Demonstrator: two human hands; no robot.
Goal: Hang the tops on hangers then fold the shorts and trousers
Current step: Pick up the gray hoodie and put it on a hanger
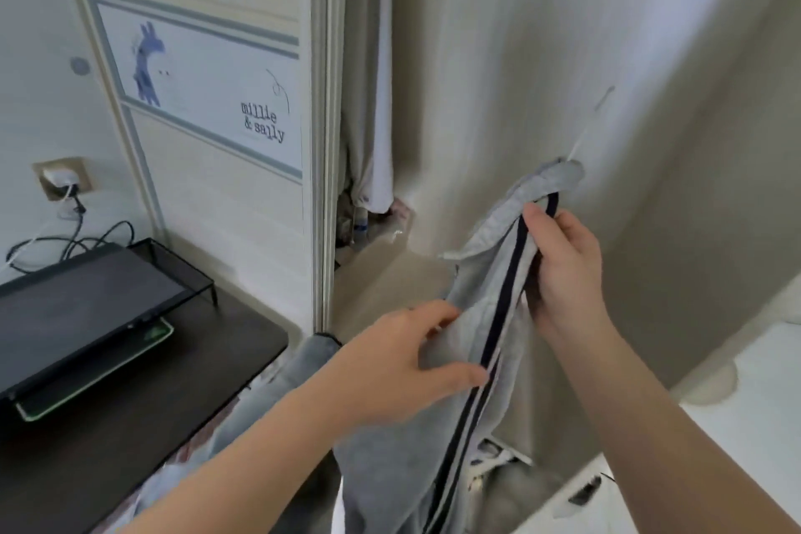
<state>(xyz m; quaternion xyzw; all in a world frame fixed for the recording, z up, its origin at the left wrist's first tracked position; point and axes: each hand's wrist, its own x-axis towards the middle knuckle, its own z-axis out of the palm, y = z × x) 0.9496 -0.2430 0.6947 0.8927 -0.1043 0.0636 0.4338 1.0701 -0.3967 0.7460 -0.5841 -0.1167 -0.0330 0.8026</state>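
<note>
Grey trousers (481, 273) with a dark navy side stripe and a white drawstring hang in the air in front of a beige curtain. My right hand (563, 264) grips them near the waistband, fingers curled round the fabric beside the stripe. Lower down, my left hand (403, 360) pinches the grey cloth at its left edge, thumb under and fingers over. The legs drop out of the bottom of the view. Another grey garment (299, 364) lies lower left, partly hidden by my left forearm.
A dark desk (143, 416) at the left bears a black mesh stand with a laptop (82, 308). Behind it are a wall socket with cables and a wardrobe door (216, 100) with a giraffe picture. A beige curtain (607, 56) fills the right; a white surface (745, 425) lies lower right.
</note>
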